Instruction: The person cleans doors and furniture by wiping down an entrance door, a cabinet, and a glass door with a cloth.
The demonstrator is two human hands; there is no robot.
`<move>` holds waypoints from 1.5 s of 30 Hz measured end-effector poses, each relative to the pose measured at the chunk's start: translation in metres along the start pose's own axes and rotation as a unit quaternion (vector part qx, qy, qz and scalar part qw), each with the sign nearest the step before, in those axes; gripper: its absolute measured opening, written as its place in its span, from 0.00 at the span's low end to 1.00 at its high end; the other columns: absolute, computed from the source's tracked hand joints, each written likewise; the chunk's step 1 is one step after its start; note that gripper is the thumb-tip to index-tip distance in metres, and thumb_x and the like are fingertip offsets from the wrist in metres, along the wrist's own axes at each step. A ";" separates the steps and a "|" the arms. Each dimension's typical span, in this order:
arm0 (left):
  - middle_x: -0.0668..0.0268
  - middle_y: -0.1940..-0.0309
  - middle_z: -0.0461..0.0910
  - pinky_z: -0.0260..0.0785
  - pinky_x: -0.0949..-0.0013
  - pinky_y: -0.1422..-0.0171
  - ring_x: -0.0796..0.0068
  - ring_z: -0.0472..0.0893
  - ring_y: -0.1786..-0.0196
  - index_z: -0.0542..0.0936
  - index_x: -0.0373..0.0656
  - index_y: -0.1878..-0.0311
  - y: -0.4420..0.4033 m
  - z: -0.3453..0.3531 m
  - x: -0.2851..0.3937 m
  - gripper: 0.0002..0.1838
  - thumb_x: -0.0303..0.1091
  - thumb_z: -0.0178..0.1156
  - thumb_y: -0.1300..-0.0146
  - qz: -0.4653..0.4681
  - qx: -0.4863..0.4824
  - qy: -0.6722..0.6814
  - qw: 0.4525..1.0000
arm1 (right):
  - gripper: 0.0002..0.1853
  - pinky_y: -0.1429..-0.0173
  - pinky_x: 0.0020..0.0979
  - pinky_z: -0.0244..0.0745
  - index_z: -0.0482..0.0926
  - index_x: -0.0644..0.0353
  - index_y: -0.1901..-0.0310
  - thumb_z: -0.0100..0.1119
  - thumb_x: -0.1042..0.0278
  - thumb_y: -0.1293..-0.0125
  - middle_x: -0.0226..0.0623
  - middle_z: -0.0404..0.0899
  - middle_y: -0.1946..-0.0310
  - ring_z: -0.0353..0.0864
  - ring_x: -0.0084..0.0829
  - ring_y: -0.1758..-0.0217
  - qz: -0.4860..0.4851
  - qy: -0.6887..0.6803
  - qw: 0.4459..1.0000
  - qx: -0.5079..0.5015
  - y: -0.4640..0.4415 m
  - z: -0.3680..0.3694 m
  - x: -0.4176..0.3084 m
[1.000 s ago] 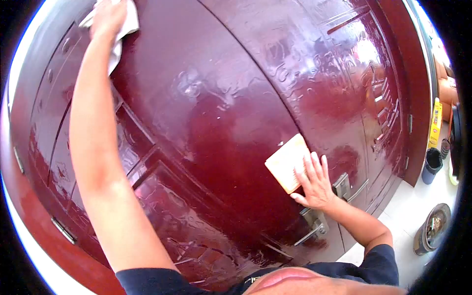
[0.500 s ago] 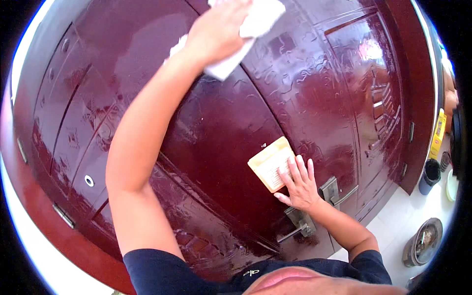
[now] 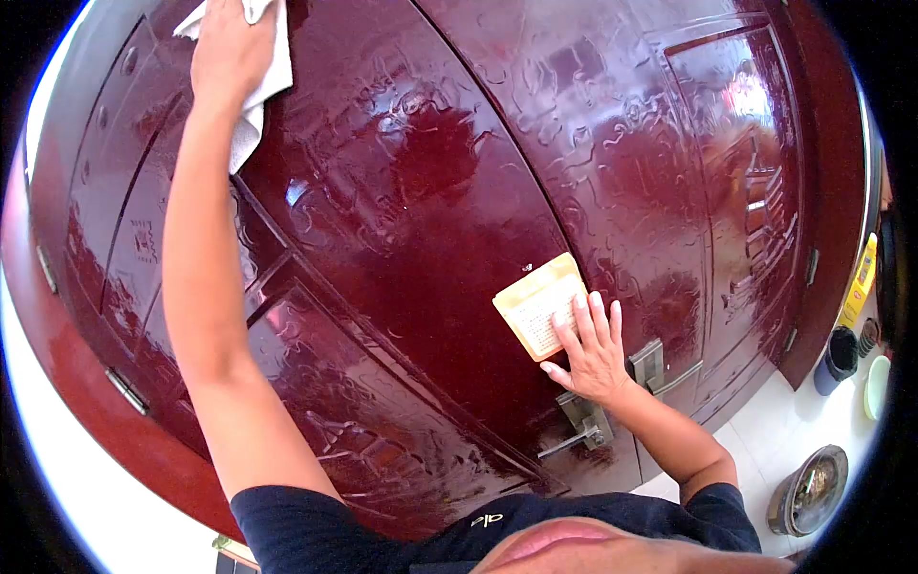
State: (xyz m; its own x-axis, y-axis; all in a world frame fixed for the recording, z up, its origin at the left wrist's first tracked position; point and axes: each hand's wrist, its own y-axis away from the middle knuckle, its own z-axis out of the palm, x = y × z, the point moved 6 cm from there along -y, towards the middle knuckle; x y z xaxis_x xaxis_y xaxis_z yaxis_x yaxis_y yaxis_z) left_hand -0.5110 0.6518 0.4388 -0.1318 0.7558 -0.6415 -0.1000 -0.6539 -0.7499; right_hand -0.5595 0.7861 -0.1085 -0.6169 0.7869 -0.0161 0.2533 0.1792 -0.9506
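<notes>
A white cloth is bunched under my left hand, pressed against the upper left of a glossy dark red double door. The hand's fingers are partly cut off by the top edge. Lower down, my right hand lies with fingers spread over the right edge of a yellow-bordered card with printed text, flat against the door by the centre seam. Just below that hand are two metal door handles.
To the right, on the pale tiled floor, stand a dark bucket, a pale green basin and a round metal pot. A yellow strip-shaped object is beside the door frame. Hinges stick out along the left edge.
My left hand and the cloth have swept left across the door, from near the centre seam to the upper left. My right hand stays on the card; the view has shifted slightly.
</notes>
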 end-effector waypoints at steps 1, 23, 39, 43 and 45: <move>0.54 0.25 0.63 0.53 0.59 0.21 0.54 0.61 0.23 0.64 0.44 0.26 0.010 -0.001 0.010 0.31 0.45 0.53 0.28 0.009 -0.008 0.016 1.000 | 0.41 0.22 0.65 0.37 0.65 0.54 0.28 0.49 0.31 0.33 0.57 0.52 0.24 0.47 0.59 0.20 -0.002 -0.004 1.000 -0.002 0.001 0.000 -0.001; 0.52 0.26 0.65 0.53 0.59 0.21 0.55 0.61 0.22 0.66 0.43 0.26 0.096 -0.051 0.053 0.31 0.34 0.58 0.33 -0.001 -0.103 0.098 0.990 | 0.34 0.22 0.63 0.42 0.66 0.50 0.29 0.58 0.46 0.34 0.54 0.56 0.25 0.52 0.54 0.21 -0.015 -0.077 0.996 -0.045 -0.003 -0.026 0.005; 0.52 0.36 0.75 0.62 0.60 0.26 0.59 0.74 0.32 0.73 0.44 0.33 0.048 0.035 0.352 0.28 0.37 0.58 0.36 0.387 -0.166 0.162 0.893 | 0.29 0.21 0.59 0.46 0.66 0.68 0.31 0.47 0.58 0.28 0.58 0.58 0.26 0.53 0.58 0.22 0.086 -0.011 0.992 0.096 -0.026 -0.091 0.206; 0.50 0.40 0.78 0.69 0.58 0.33 0.55 0.78 0.38 0.74 0.48 0.34 -0.021 0.060 0.281 0.26 0.35 0.57 0.38 0.079 -0.179 0.239 0.951 | 0.29 0.21 0.59 0.45 0.66 0.67 0.31 0.48 0.59 0.29 0.59 0.58 0.26 0.53 0.58 0.21 0.061 -0.013 0.994 0.088 -0.038 -0.099 0.245; 0.49 0.40 0.78 0.68 0.56 0.35 0.52 0.78 0.39 0.71 0.49 0.31 -0.084 0.079 0.180 0.26 0.39 0.54 0.32 -0.032 -0.126 0.145 0.981 | 0.29 0.21 0.60 0.45 0.67 0.67 0.31 0.48 0.59 0.29 0.59 0.57 0.26 0.52 0.58 0.21 0.054 -0.011 0.995 0.080 -0.045 -0.105 0.264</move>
State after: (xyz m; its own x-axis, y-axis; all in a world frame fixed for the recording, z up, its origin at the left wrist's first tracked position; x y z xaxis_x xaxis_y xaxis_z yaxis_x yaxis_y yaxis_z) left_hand -0.6040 0.8401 0.3995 0.1565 0.7963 -0.5842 0.1521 -0.6039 -0.7824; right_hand -0.6559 1.0480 -0.0377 -0.6096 0.7827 -0.1255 0.1972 -0.0036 -0.9804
